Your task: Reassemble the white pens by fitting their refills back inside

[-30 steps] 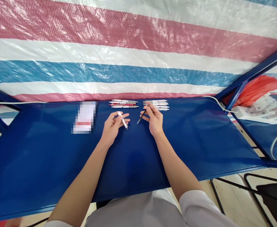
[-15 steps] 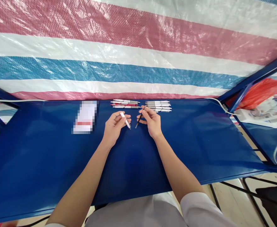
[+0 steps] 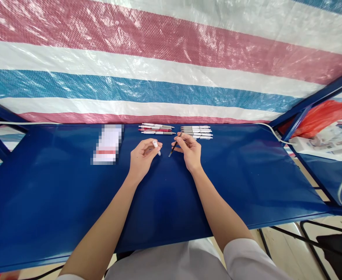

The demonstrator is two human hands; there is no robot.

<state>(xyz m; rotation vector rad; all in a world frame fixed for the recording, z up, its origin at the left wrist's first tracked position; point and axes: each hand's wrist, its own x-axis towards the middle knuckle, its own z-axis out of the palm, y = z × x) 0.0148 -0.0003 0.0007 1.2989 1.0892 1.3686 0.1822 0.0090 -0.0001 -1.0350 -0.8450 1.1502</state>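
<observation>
Between the thumb and fingers of my left hand (image 3: 141, 158) is a white pen barrel (image 3: 156, 145), its wide end turned up toward me. My right hand (image 3: 191, 153) pinches a thin dark pen refill (image 3: 173, 148), which slants down to the left with its pale end lowest. A small gap separates the barrel from the refill. Just beyond my hands lie two groups of pens: a left group (image 3: 156, 128) in white, grey and red, and a right group (image 3: 196, 130), mostly white with dark tips.
The hands are above a blue table (image 3: 165, 210). A blurred white sheet or packet with a red band (image 3: 108, 144) lies on the left. Striped plastic sheeting (image 3: 159, 66) hangs behind. At right are a blue frame, a white cable and a red plastic bag (image 3: 319, 116).
My left hand has tipped the white barrel so that its wide end faces me more. My right hand still holds the refill, almost unmoved. The view has shifted slightly.
</observation>
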